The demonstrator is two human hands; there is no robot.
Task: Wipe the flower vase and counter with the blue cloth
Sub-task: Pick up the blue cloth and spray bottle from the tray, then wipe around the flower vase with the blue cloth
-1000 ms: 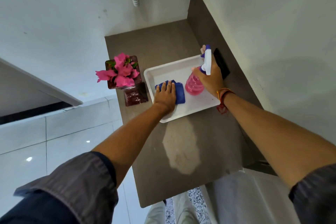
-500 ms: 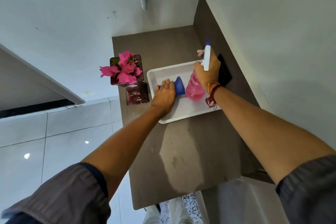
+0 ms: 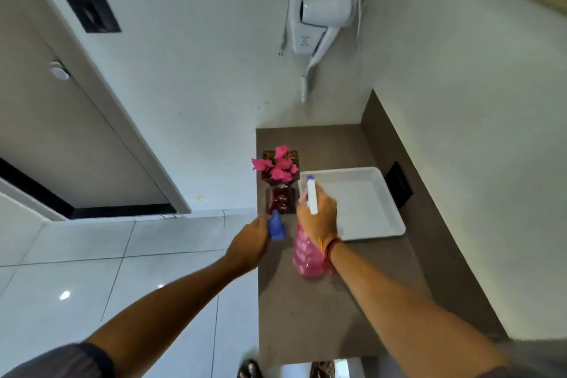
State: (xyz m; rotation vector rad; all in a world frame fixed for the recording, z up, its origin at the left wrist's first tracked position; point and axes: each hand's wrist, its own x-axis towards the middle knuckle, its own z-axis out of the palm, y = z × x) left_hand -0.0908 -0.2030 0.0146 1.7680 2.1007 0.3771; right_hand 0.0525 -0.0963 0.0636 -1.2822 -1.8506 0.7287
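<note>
the left hand (image 3: 250, 244) is closed around the blue cloth (image 3: 276, 225), which sticks out past the knuckles in a bunched fold, held over the left edge of the brown counter (image 3: 306, 310). the cloth's tip sits just in front of the base of the flower vase (image 3: 279, 196), close to it but whether it touches cannot be told. the vase stands upright at the counter's left edge with pink flowers (image 3: 277, 164) on top. the right hand (image 3: 317, 218) is clamped on the neck of a pink spray bottle (image 3: 305, 258), white nozzle pointing away, just right of the cloth. a white tray (image 3: 383, 224) lies beside the vase on its right. a hair dryer (image 3: 319, 18) hangs on the wall.
</note>
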